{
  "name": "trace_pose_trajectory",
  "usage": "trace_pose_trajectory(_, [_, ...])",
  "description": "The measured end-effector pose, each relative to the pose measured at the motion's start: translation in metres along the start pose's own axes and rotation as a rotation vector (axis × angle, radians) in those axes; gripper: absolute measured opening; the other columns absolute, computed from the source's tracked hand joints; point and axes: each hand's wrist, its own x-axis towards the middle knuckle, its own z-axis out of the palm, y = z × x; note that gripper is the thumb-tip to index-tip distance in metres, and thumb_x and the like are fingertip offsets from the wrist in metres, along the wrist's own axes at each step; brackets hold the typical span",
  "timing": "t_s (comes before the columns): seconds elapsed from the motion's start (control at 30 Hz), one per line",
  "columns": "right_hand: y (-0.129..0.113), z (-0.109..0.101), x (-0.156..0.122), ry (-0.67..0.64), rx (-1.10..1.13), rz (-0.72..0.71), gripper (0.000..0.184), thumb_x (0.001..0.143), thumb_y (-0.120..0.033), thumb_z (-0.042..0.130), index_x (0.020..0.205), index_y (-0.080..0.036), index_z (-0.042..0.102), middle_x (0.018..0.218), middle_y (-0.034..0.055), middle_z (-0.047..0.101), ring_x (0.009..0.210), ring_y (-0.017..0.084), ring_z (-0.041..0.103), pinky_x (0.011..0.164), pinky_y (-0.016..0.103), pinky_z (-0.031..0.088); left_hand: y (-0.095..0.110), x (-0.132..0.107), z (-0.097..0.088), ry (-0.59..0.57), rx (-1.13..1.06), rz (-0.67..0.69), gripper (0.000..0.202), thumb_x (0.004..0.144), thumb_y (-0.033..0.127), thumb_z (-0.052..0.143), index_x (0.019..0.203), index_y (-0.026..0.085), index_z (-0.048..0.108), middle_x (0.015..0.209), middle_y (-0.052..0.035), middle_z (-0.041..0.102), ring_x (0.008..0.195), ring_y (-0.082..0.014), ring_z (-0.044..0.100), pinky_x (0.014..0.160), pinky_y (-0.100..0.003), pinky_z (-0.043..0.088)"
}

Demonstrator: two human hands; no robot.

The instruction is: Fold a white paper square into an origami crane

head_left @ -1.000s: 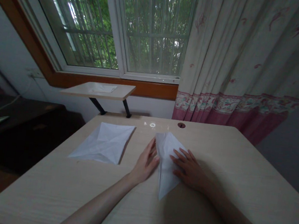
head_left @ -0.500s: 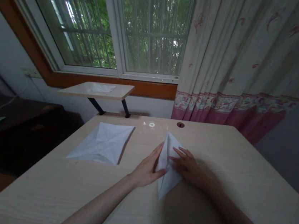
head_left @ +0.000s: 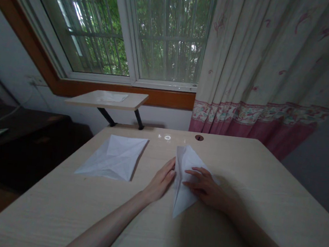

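A white sheet of folded paper (head_left: 190, 158) lies on the table, with one point toward me and a creased flap standing a little along its left side. My right hand (head_left: 206, 187) rests on the sheet with its fingers spread, covering its right middle part. Alongside the left edge, my left hand (head_left: 160, 181) stands on its side with fingers stretched out and thumb lying along them. Its fingertips are at the flap's edge; whether they touch it I cannot tell.
Another creased white paper (head_left: 118, 160) lies on the table (head_left: 129, 222) to the left. Behind it a raised shelf (head_left: 134, 101) on black legs carries more white paper (head_left: 112, 97). A round cable hole (head_left: 199, 137) is near the back edge, below the window and curtain (head_left: 248, 69).
My left thumb has come off the paper and drawn back against the left fingers. The left flap has opened outward a little. My right hand stays on the sheet, slightly shifted.
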Motion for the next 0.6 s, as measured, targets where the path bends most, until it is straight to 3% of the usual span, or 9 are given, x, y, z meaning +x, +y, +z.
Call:
trace_pose_trajectory(0.13, [0.012, 0.004, -0.001, 0.184, 0.123, 0.058, 0.033, 0.101, -0.036, 0.043, 0.120, -0.035, 0.069, 0.143, 0.0029, 0.054, 0.136, 0.025, 0.042, 0.113, 0.051, 0.037, 0.001, 0.000, -0.003, -0.128, 0.041, 0.022, 0.064, 0.100, 0.058, 0.028, 0.154, 0.024, 0.031, 0.158, -0.0069, 0.034, 0.146, -0.0255, 0.033, 0.122, -0.046, 0.024])
trace_pose_trajectory(0.33, [0.048, 0.009, -0.002, 0.588, 0.321, 0.337, 0.038, 0.097, -0.054, 0.046, 0.110, -0.031, 0.072, 0.130, 0.0076, 0.063, 0.127, 0.028, 0.052, 0.110, 0.054, 0.040, 0.006, -0.001, -0.003, -0.282, 0.273, 0.079, 0.064, 0.101, 0.055, 0.032, 0.156, 0.027, 0.021, 0.159, -0.0077, 0.031, 0.147, -0.0282, 0.030, 0.120, -0.052, 0.025])
trace_pose_trajectory(0.43, [0.057, 0.012, 0.000, 0.670, 0.447, 0.426, 0.043, 0.096, -0.057, 0.045, 0.114, -0.028, 0.071, 0.131, 0.0091, 0.063, 0.128, 0.029, 0.053, 0.111, 0.054, 0.038, 0.009, -0.001, -0.003, -0.347, 0.363, 0.060, 0.064, 0.101, 0.051, 0.036, 0.157, 0.028, 0.015, 0.160, -0.0081, 0.029, 0.148, -0.0280, 0.028, 0.120, -0.054, 0.022])
trace_pose_trajectory(0.6, [0.051, 0.013, 0.002, 0.748, 0.573, 0.493, 0.046, 0.096, -0.055, 0.042, 0.120, -0.025, 0.067, 0.133, 0.0102, 0.063, 0.128, 0.028, 0.053, 0.111, 0.052, 0.039, 0.013, -0.001, -0.002, -0.439, 0.447, 0.085, 0.065, 0.101, 0.049, 0.039, 0.157, 0.031, 0.011, 0.161, -0.0070, 0.026, 0.150, -0.0274, 0.020, 0.120, -0.058, 0.015])
